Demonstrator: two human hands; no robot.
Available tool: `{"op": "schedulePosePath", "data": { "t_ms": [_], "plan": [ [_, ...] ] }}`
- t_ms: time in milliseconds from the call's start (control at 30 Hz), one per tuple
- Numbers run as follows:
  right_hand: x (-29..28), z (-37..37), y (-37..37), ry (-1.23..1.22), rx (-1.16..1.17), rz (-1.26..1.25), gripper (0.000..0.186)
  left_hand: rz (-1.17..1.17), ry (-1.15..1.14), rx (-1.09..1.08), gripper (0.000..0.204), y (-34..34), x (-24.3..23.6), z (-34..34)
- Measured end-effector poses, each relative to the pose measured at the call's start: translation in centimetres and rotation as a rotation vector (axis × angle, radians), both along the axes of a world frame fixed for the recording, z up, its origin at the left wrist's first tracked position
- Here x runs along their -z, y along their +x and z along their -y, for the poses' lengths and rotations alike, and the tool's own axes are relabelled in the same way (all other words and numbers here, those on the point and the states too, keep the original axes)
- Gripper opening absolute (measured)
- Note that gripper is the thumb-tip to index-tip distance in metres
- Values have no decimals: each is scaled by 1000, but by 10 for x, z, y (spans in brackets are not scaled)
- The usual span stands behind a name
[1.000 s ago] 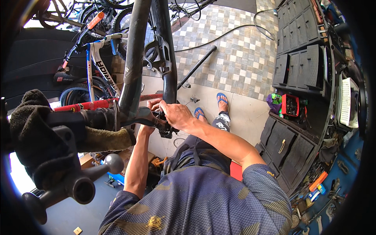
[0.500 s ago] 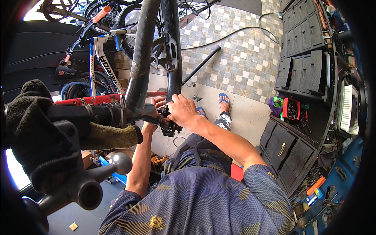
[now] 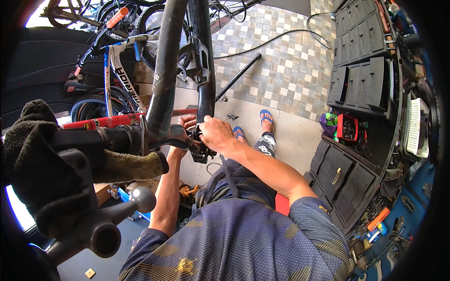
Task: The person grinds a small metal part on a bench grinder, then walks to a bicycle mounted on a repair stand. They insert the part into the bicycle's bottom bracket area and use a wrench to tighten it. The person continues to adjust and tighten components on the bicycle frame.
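A dark bicycle frame [image 3: 164,79] is held up in front of me, with a black bottle cage [image 3: 200,58] on one tube. Both hands work at the tube junction low on the frame. My right hand [image 3: 216,133] is closed, its fingertips pinching at a small black metal part [image 3: 200,153] there. Behind the junction, my left hand [image 3: 188,122] reaches up with bent fingers around the same spot; the frame hides much of its palm. What the fingertips hold is too small to make out.
A repair stand clamp [image 3: 105,239] with a ball-ended handle and dark cloth [image 3: 35,145] fills the left. Other bicycles [image 3: 124,77] stand beyond. Black drawers [image 3: 344,173], a red bin [image 3: 347,127] and hanging tools [image 3: 393,243] line the right. A hose [image 3: 272,44] crosses the tiled floor.
The whole view has shifted slightly. Both hands stay at the same junction, with only small finger movement on the right.
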State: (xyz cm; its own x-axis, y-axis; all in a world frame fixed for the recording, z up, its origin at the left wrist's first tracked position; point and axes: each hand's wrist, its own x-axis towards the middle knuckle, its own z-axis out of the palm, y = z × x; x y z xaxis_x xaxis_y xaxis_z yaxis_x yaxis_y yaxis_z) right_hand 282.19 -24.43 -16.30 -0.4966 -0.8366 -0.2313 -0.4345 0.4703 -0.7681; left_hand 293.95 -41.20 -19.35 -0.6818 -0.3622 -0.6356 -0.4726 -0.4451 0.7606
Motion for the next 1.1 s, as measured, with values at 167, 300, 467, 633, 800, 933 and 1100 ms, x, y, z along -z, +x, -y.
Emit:
{"op": "schedulePosePath", "data": {
  "t_ms": [167,300,467,633,800,933,1100],
  "plan": [
    [3,3,13,-52,126,0,22,1,-10,0,74,1,-2,0],
    [6,2,11,-48,58,-17,21,-1,5,-24,66,-1,-1,-2],
    [6,5,13,-31,30,-87,20,-16,-31,31,71,-3,-7,-3],
    [9,7,13,-88,60,-83,22,1,-56,56,73,-1,-9,-1],
    [12,0,9,-133,35,-1,23,-23,-10,4,71,-1,0,-1],
    [15,1,9,-108,28,-3,23,-4,4,-14,70,0,4,-1],
    [8,2,9,-70,26,-39,25,-16,13,-28,67,0,3,-1]
  ]
}}
